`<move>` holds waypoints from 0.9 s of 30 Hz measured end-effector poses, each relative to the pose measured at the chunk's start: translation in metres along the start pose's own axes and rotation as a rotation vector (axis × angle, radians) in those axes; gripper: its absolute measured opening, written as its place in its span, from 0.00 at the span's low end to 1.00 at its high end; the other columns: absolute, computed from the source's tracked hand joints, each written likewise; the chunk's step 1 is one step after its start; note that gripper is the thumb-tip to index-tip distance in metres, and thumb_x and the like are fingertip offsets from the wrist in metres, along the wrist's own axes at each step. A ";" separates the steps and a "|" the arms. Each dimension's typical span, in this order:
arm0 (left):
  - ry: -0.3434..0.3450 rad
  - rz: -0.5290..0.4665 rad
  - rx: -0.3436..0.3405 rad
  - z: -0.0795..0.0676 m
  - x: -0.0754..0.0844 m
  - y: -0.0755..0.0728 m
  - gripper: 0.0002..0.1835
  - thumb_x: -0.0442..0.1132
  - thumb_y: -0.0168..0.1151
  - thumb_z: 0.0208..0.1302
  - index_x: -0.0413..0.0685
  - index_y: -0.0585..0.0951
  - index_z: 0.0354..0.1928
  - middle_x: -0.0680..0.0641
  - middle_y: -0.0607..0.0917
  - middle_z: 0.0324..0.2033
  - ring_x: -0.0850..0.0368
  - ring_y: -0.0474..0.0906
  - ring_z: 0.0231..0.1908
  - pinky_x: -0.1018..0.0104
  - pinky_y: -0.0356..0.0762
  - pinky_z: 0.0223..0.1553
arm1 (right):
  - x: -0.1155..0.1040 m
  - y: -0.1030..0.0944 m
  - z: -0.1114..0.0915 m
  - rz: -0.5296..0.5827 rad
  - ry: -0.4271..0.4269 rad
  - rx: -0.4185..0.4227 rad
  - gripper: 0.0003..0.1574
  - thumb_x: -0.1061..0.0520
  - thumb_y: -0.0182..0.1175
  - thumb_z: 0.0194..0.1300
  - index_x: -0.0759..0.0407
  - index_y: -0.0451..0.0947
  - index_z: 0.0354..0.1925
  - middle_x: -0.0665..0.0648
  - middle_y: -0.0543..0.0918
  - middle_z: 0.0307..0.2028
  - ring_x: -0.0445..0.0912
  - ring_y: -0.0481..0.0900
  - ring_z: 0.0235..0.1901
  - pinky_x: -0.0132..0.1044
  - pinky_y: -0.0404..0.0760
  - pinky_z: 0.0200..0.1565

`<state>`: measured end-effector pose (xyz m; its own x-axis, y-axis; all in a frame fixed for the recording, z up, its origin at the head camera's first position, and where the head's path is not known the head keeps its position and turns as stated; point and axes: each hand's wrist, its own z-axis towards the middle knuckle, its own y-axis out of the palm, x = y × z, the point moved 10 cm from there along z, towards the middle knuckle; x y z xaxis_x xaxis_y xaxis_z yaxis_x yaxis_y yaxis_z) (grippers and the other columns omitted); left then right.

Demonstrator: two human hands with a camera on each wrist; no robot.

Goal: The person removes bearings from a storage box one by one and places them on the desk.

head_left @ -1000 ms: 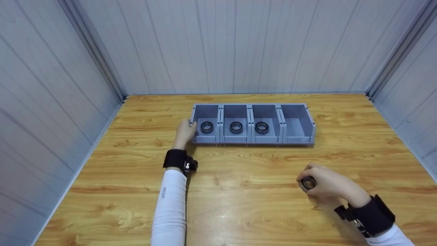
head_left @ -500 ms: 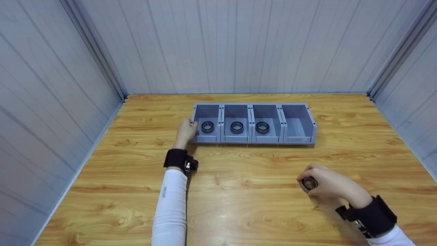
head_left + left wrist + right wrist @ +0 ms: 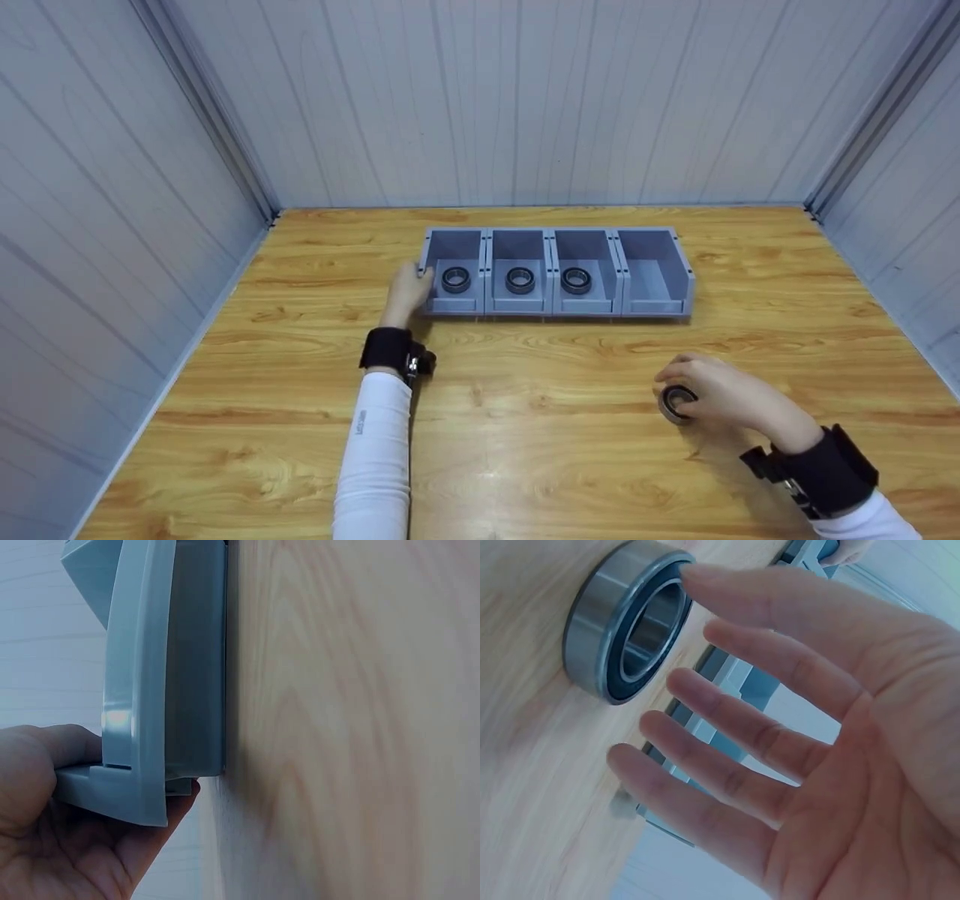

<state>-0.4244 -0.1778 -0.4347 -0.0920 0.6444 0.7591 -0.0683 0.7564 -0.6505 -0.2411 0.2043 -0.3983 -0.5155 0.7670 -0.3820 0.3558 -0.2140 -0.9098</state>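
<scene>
My left hand (image 3: 410,291) grips the left side wall of the leftmost grey storage bin (image 3: 455,306), thumb inside and fingers outside; the left wrist view shows this bin wall (image 3: 154,690) up close. My right hand (image 3: 720,394) is at a loose ball bearing (image 3: 667,409) on the right part of the table. In the right wrist view its fingers are spread and nearly straight, apart from the bearing (image 3: 592,634). The tip of the thumb (image 3: 727,596) overlaps the bearing's dark face at the rim.
The grey bins stand joined in a row. One bearing lies in each of the three left bins: a left one (image 3: 455,289), a middle one (image 3: 520,289) and a third (image 3: 575,290). The rightmost bin (image 3: 654,307) shows a bare floor. Pale panel walls (image 3: 480,105) enclose the wooden table (image 3: 525,450).
The fingers of my right hand have loosened from round the bearing and lifted slightly, and the thumb now lies over its face. My left hand stays on the bin wall.
</scene>
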 end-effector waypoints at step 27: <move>0.011 -0.051 -0.009 0.000 0.000 0.001 0.10 0.38 0.48 0.68 0.42 0.72 0.29 0.50 0.67 0.22 0.55 0.67 0.27 0.66 0.65 0.29 | 0.020 -0.046 0.012 -0.062 0.062 0.248 0.25 0.64 0.66 0.53 0.70 0.76 0.50 0.67 0.80 0.46 0.62 0.77 0.47 0.55 0.76 0.48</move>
<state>-0.4250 -0.1767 -0.4355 -0.0776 0.6059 0.7918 -0.0642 0.7895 -0.6104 -0.2773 0.2217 -0.3656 -0.4792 0.8172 -0.3202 0.1193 -0.3008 -0.9462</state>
